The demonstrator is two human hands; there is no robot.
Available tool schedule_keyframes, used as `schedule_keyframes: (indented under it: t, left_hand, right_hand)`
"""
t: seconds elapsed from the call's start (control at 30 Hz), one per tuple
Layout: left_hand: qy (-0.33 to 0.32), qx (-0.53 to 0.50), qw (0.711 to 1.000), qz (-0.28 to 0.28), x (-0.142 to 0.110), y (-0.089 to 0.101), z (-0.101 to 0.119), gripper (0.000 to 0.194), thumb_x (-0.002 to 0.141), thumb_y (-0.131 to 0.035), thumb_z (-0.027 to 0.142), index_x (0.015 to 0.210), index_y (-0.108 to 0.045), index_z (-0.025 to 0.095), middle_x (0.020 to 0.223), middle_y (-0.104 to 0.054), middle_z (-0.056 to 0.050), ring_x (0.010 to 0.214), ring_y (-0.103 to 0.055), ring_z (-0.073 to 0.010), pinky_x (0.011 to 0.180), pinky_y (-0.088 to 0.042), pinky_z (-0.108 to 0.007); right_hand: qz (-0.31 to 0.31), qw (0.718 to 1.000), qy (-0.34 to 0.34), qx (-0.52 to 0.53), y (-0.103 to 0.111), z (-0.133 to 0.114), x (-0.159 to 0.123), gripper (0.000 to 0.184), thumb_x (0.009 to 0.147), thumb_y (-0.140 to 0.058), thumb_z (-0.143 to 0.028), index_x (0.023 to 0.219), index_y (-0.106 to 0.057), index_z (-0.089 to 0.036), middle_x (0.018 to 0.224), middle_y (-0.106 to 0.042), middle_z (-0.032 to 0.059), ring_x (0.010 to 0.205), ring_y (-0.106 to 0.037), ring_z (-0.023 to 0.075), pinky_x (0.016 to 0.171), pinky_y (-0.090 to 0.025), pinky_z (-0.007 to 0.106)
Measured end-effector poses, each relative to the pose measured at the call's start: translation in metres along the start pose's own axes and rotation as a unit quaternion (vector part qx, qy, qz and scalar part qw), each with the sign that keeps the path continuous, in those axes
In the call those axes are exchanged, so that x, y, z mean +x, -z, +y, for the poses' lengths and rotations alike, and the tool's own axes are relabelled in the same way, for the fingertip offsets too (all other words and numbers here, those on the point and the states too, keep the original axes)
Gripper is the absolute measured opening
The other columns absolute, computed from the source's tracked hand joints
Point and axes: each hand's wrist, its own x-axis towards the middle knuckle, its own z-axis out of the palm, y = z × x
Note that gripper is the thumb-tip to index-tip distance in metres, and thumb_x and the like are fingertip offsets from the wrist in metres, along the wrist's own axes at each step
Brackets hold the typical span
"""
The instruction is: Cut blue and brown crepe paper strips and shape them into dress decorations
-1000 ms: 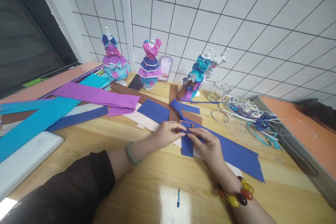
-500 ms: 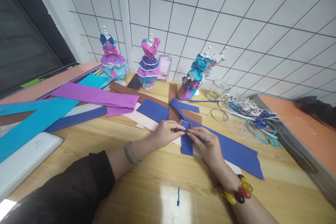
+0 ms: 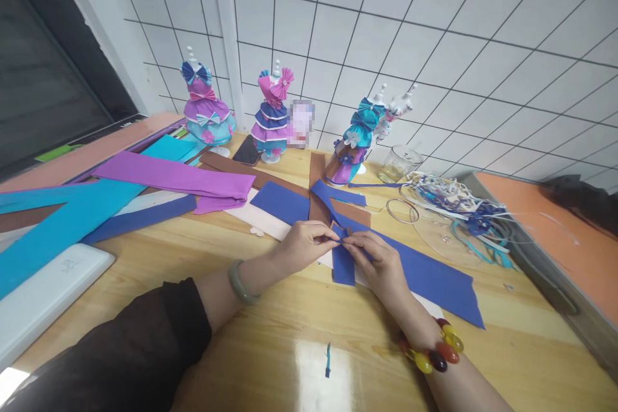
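Observation:
Between the fingertips of both hands is a small folded piece of blue and brown crepe-like material (image 3: 340,230). My left hand (image 3: 306,244) pinches its left side, thumb against forefinger. From the right, my right hand (image 3: 379,259) pinches it too, the two sets of fingertips nearly touching. My fingers cover part of the piece. A short blue strip (image 3: 344,269) lies on the table just below them. Behind my right hand stretches a long blue strip (image 3: 444,286) on a pale one. Brown strips (image 3: 317,170) and another blue piece (image 3: 282,201) lie beyond the fingertips.
Several small dress forms in layered dresses (image 3: 270,119) stand along the tiled wall. A phone (image 3: 247,150) lies between two. Purple (image 3: 178,175) and turquoise strips (image 3: 91,215) overlap at left near a white box-like object (image 3: 62,299). At right are tangled ribbons (image 3: 454,206) and a glass jar (image 3: 398,164).
The small piece between my fingertips appears folded or gathered narrower, with less of its brown edge showing. Both hands stay in nearly the same place; the view shifts slightly.

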Motion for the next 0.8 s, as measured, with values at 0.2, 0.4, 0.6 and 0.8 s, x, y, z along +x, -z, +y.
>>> schedule_keyframes:
  t: [0.2, 0.4, 0.6, 0.8]
  left_hand:
    - [-0.015, -0.008, 1.0, 0.01, -0.0001, -0.0003, -0.0003, 0.012, 0.075, -0.06, 0.023, 0.075, -0.068, 0.015, 0.073, -0.066, -0.005, 0.069, -0.06, -0.0118, 0.063, -0.045, -0.021]
    - [-0.015, -0.007, 1.0, 0.018, 0.0002, 0.0, 0.0007, 0.01, 0.074, -0.061, 0.022, 0.076, -0.068, 0.014, 0.074, -0.067, -0.005, 0.069, -0.06, -0.0119, 0.064, -0.046, -0.022]
    - [0.049, -0.028, 0.998, 0.019, 0.0008, 0.0007, 0.0043, 0.009, 0.07, -0.064, 0.021, 0.075, -0.068, 0.015, 0.075, -0.067, -0.004, 0.069, -0.06, -0.012, 0.063, -0.046, -0.021]
    - [0.137, -0.083, 0.987, 0.02, 0.0015, -0.0015, 0.0022, 0.016, 0.067, -0.067, 0.027, 0.075, -0.069, 0.013, 0.073, -0.067, -0.004, 0.067, -0.059, -0.012, 0.062, -0.045, -0.021]
  right_hand:
    - [0.016, 0.997, -0.063, 0.048, -0.0041, -0.0006, -0.0011, 0.012, 0.078, -0.059, -0.031, 0.083, -0.068, -0.024, 0.083, -0.068, 0.0043, 0.078, -0.063, 0.019, 0.072, -0.05, 0.033]
    - [0.023, 0.991, -0.108, 0.071, -0.0046, 0.0014, -0.0018, 0.014, 0.075, -0.062, -0.034, 0.081, -0.069, -0.023, 0.082, -0.069, 0.0039, 0.078, -0.063, 0.0198, 0.07, -0.05, 0.032]
    - [0.037, 0.99, -0.112, 0.078, -0.0025, 0.0028, -0.0017, 0.013, 0.074, -0.064, -0.033, 0.079, -0.07, -0.023, 0.081, -0.069, 0.0041, 0.078, -0.063, 0.0195, 0.073, -0.05, 0.034]
    - [0.052, 0.977, -0.172, 0.117, -0.0041, 0.0066, -0.003, 0.016, 0.068, -0.069, -0.035, 0.077, -0.071, -0.022, 0.081, -0.069, 0.0045, 0.08, -0.063, 0.0204, 0.075, -0.05, 0.035]
